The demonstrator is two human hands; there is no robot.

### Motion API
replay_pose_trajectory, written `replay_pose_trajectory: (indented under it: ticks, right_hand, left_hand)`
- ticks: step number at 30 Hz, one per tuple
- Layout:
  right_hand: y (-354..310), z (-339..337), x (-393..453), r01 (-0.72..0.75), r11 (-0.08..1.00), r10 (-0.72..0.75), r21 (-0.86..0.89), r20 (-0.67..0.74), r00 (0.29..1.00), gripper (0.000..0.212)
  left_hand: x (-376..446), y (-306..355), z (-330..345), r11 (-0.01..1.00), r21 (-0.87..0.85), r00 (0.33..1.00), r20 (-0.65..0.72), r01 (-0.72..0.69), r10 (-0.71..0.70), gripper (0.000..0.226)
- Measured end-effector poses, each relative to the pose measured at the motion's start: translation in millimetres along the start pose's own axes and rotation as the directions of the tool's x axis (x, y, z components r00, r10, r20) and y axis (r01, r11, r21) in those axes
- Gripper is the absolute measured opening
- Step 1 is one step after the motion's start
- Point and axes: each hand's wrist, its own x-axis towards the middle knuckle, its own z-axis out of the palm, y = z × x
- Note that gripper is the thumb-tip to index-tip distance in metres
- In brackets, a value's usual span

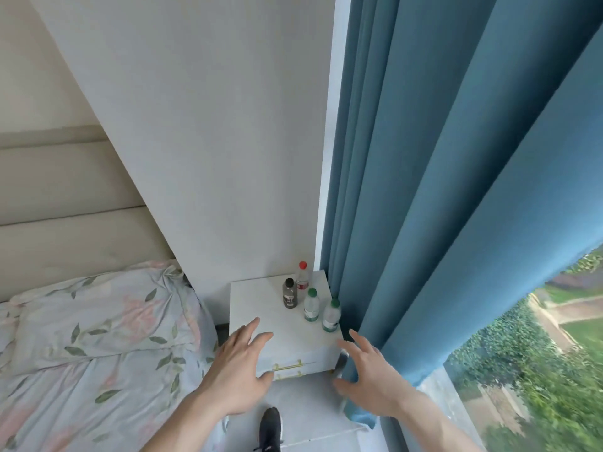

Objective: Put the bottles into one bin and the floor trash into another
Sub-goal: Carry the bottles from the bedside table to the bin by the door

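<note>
Blue curtain (pixel 408 190) hiding nightstand's (pixel 261 308) right edge

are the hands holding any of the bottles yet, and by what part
Nothing is held. The left hand and right hand are both open with fingers spread, short of the four bottles on the nightstand.

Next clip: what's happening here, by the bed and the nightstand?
A person stands at a white nightstand between a bed and a blue curtain. Both the left hand and the right hand reach toward it, fingers spread, holding nothing. Four bottles stand upright and untouched on top: a dark bottle, a red-capped bottle and two green-capped bottles. No bin is in view.
</note>
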Motion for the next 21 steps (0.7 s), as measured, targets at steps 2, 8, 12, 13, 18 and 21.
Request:
replay_pose_trajectory:
  ticks: [2, 8, 12, 13, 18, 21]
  right_hand:
    - [-0.4, -6.5, 29.1, -0.008, 0.999, 0.008, 0.052, -0.003, 1.0, 0.074]
    - [2.0, -15.4, 121.8, -0.166, 0.982, 0.164, 0.088, 0.02, 0.986, 0.068]
    - [17.2, -4.5, 163.3, -0.316, 0.945, 0.307, 0.08, 0.102, 0.946, 0.067]
    - [18.4, -4.3, 170.3, -0.336, 0.938, 0.325, 0.084, 0.122, 0.938, 0.066]
    - [36.5, -12.9, 219.5, -0.384, 0.919, 0.368, 0.085, 0.164, 0.915, 0.063]
    - [51.2, -15.6, 250.0, -0.393, 0.918, 0.377, 0.049, 0.194, 0.906, 0.066]
  left_hand:
    - [36.7, -7.0, -8.6, 1.0, 0.017, 0.999, 0.037, -0.022, 0.022, 0.07]
    - [150.3, -26.1, -21.0, 0.991, 0.084, 0.978, 0.191, -0.107, 0.089, 0.072]
    - [209.1, -19.1, -9.6, 0.978, 0.135, 0.931, 0.352, -0.157, 0.1, 0.071]
    - [222.1, -16.2, -5.6, 0.977, 0.137, 0.919, 0.381, -0.166, 0.103, 0.071]
    - [292.4, 2.2, 13.3, 0.971, 0.156, 0.884, 0.458, -0.179, 0.089, 0.074]
    - [325.9, 10.4, 30.4, 0.972, 0.17, 0.872, 0.486, -0.16, 0.058, 0.077]
